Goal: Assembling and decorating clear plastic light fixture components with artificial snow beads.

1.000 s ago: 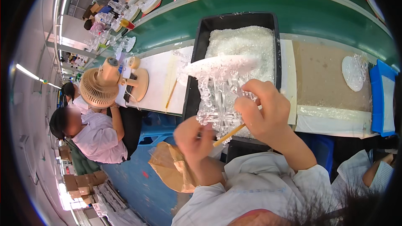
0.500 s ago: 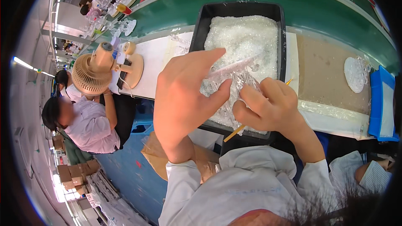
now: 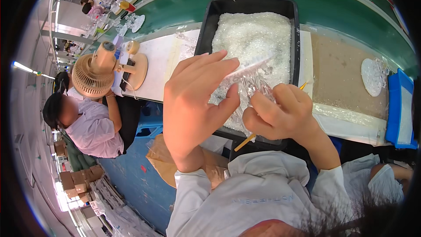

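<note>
My left hand [image 3: 193, 101] is closed around the edge of a thin whitish disc [image 3: 251, 66], seen nearly edge-on, with clear, shiny plastic parts [image 3: 252, 87] on its near side. My right hand [image 3: 283, 112] is curled shut on a thin yellow stick [image 3: 245, 142], whose pointed far end shows past the knuckles. The right fingertips are against or very close to the clear parts; actual contact is hidden. Both hands are over a black tray [image 3: 294, 48] filled with glittering white granules [image 3: 250, 30].
Left of the tray stands a beige fan [image 3: 94, 72] on the white-covered table. To the right, another disc with clear parts [image 3: 372, 78] lies on brown board [image 3: 337, 70], beside a blue bin [image 3: 401, 109]. A co-worker [image 3: 92, 125] sits at the left; another person's arm shows at the lower right.
The disc has tilted slightly between my hands, and more of my left fingers shows behind it. The whole view has shifted a little. Both hands keep their grips.
</note>
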### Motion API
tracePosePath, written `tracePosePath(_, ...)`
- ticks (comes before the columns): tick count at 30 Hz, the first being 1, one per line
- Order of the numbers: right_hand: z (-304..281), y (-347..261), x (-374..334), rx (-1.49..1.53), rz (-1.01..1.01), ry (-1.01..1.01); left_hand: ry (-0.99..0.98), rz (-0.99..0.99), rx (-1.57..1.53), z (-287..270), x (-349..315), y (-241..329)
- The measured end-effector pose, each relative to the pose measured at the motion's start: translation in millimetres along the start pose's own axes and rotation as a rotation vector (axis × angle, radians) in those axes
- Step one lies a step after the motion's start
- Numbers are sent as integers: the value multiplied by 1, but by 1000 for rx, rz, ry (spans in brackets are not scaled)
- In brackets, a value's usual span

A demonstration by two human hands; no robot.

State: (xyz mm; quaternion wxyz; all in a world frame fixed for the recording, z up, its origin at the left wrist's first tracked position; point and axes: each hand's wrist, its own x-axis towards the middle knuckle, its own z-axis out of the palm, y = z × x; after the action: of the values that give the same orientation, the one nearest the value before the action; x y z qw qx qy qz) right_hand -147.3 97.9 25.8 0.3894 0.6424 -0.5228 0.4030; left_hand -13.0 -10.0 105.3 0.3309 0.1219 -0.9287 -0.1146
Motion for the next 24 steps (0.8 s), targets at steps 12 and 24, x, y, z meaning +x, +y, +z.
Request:
tracePosePath(12, -1, 2, -1, 48, 10, -16, -9, 0, 33, 4, 1, -1)
tracePosePath(24, -4, -13, 3, 356, 587, 12, 876, -197, -268, 51, -75, 7)
